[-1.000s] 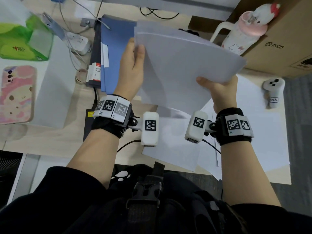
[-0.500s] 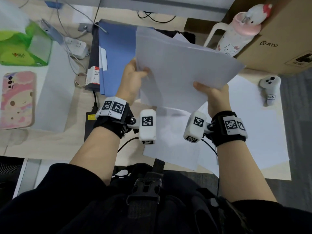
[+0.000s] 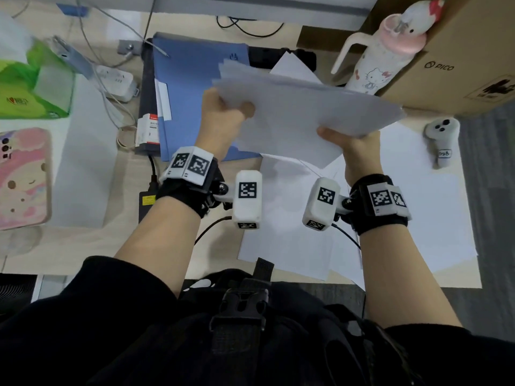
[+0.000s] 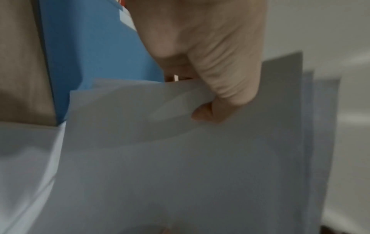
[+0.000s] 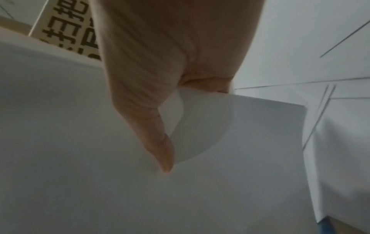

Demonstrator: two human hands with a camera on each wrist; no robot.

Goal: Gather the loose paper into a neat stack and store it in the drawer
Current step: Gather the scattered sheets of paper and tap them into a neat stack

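Note:
A sheaf of white paper [image 3: 301,112] is held in the air over the desk, its sheets fanned out unevenly. My left hand [image 3: 223,112] grips its left edge, thumb on top [image 4: 202,114]. My right hand [image 3: 351,140] pinches the near right edge of the paper [image 5: 220,190], with the thumb pressed onto the sheets [image 5: 160,142]. More loose sheets [image 3: 418,204] lie spread on the desk under and to the right of my hands. Another sheet [image 3: 83,151] lies at the left. No drawer shows in any view.
A blue folder [image 3: 192,87] lies behind my left hand. A green tissue pack [image 3: 33,87] and a pink phone [image 3: 22,176] are at the left. A cardboard box [image 3: 451,59], a bottle [image 3: 381,54] and a grey controller [image 3: 443,140] stand at the right.
Both hands have lowered and tilted the sheaf from nearly upright to flatter, its far edge swinging right. My left thumb has slid further onto the top sheet.

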